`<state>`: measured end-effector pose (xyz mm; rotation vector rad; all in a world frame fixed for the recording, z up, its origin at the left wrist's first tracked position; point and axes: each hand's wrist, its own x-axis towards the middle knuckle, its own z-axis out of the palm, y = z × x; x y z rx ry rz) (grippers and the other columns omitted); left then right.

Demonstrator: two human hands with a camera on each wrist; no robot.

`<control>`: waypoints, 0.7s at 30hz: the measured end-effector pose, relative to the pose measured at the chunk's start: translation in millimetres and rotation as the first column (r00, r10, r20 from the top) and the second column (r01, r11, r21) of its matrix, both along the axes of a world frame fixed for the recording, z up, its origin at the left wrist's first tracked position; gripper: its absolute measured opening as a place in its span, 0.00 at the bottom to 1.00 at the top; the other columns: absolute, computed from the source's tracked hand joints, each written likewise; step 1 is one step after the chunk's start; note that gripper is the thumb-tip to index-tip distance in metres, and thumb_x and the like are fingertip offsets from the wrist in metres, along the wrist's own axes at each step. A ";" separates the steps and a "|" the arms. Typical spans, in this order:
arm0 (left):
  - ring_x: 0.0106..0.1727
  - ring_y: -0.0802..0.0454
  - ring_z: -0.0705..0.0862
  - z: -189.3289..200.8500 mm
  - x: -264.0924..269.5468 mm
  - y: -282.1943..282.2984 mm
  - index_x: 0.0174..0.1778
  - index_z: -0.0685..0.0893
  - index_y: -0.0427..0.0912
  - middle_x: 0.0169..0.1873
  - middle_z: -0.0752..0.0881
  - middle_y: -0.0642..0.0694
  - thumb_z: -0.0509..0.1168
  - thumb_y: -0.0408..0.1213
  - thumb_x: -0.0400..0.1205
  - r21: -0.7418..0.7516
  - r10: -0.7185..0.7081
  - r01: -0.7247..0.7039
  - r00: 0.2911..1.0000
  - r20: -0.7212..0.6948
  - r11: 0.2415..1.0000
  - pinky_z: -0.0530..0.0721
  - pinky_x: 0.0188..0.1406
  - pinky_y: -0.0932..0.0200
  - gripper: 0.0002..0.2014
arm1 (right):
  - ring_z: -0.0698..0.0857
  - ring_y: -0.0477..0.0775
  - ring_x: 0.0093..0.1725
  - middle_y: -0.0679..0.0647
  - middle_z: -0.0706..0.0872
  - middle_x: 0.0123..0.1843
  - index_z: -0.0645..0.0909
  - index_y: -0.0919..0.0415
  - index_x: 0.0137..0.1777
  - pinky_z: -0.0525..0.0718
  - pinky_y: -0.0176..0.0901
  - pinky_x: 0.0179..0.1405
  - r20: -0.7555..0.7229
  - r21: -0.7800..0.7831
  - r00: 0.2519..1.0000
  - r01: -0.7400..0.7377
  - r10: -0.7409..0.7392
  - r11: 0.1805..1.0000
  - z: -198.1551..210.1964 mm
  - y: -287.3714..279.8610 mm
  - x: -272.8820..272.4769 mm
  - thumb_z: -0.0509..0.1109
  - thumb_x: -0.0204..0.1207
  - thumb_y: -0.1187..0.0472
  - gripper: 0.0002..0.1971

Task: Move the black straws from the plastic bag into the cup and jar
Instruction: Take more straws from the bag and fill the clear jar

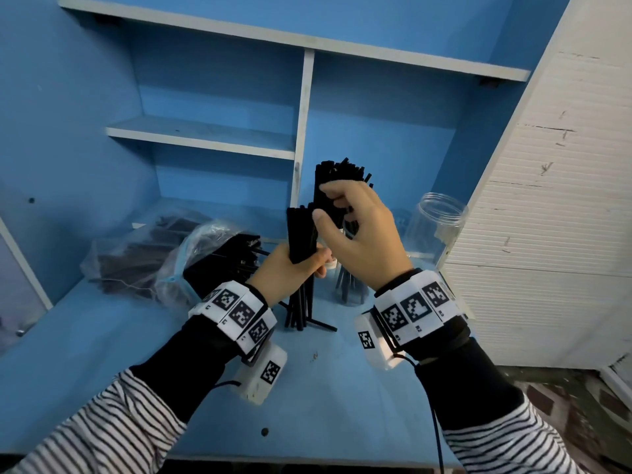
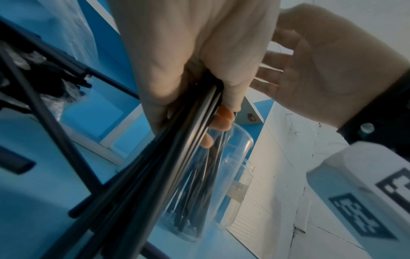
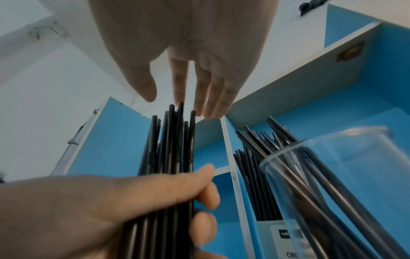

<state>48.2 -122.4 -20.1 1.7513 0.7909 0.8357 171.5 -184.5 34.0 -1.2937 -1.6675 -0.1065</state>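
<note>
We note the left hand [image 1: 294, 265] with its fingers [image 3: 206, 196] wrapped tight round a bundle of black straws [image 1: 301, 234], held upright above the blue counter [image 1: 307, 388]; the bundle's lower ends stand on or just above the counter, we cannot tell which. The right hand [image 1: 359, 234] hovers above and to the right of it, fingers [image 3: 179, 84] nearly straight and slightly spread in the wrist view, tips touching or just short of the bundle's top ends. It grips nothing that we can see.

The straws are thin, straight, matte black, their upper ends uneven.

Behind the hands, a clear cup [image 2: 195, 184] holds a fanned-out batch of straws [image 1: 342, 172]. Right of it stands a clear jar [image 1: 434, 227]; its contents we cannot make out. At left, the plastic bag [image 1: 178, 254] lies on the counter with many straws inside, some poking from its open mouth. A few loose straws [image 1: 318, 323] lie on the counter by the bundle's base.
</note>
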 end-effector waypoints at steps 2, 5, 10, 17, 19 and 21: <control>0.37 0.59 0.85 2.0 -4.2 4.4 0.34 0.84 0.44 0.34 0.86 0.45 0.64 0.40 0.85 0.000 0.023 -0.023 0.998 0.065 1.000 0.80 0.44 0.73 0.14 | 0.76 0.49 0.41 0.54 0.80 0.42 0.77 0.62 0.46 0.73 0.28 0.39 -0.030 0.020 0.999 0.034 -0.034 0.999 -6.0 -3.0 -1.3 0.68 0.73 0.61 0.05; 0.40 0.54 0.86 -0.5 -10.2 16.6 0.41 0.88 0.42 0.33 0.87 0.46 0.65 0.43 0.84 -0.011 0.115 -0.115 0.988 0.106 0.993 0.82 0.52 0.62 0.11 | 0.74 0.49 0.31 0.54 0.78 0.33 0.74 0.63 0.36 0.72 0.37 0.31 0.006 -0.123 0.996 0.089 -0.089 0.988 -28.6 -0.9 -0.9 0.66 0.70 0.68 0.04; 0.41 0.55 0.87 -1.4 -17.4 20.5 0.44 0.87 0.39 0.32 0.87 0.50 0.64 0.42 0.85 0.024 0.114 -0.118 0.986 0.123 0.993 0.82 0.53 0.65 0.12 | 0.85 0.59 0.51 0.59 0.86 0.52 0.83 0.60 0.53 0.86 0.53 0.53 0.264 -0.648 0.958 0.262 -0.112 0.715 -72.9 9.5 1.8 0.66 0.75 0.62 0.09; 0.42 0.52 0.88 0.2 -21.1 23.3 0.48 0.88 0.38 0.35 0.88 0.50 0.63 0.41 0.85 0.018 0.070 -0.073 0.986 0.150 0.997 0.85 0.58 0.57 0.11 | 0.82 0.62 0.60 0.58 0.80 0.63 0.75 0.59 0.64 0.82 0.49 0.54 0.480 -0.815 0.869 0.390 0.121 0.430 -80.7 11.8 -10.2 0.73 0.74 0.56 0.20; 0.42 0.53 0.88 2.3 -21.3 22.4 0.50 0.89 0.43 0.37 0.89 0.51 0.63 0.42 0.85 0.026 0.054 -0.058 0.989 0.137 0.998 0.85 0.57 0.59 0.11 | 0.84 0.62 0.58 0.58 0.83 0.61 0.77 0.59 0.62 0.83 0.47 0.52 0.515 -0.799 0.848 0.425 0.121 0.426 -80.0 11.3 -11.7 0.70 0.76 0.59 0.15; 0.42 0.54 0.87 4.8 -21.9 21.2 0.51 0.89 0.46 0.38 0.89 0.52 0.62 0.43 0.86 0.037 0.037 -0.042 0.992 0.118 0.998 0.84 0.56 0.61 0.11 | 0.85 0.63 0.56 0.59 0.84 0.60 0.79 0.60 0.61 0.85 0.49 0.54 0.534 -0.785 0.837 0.439 0.120 0.436 -76.6 10.3 -12.3 0.67 0.77 0.62 0.13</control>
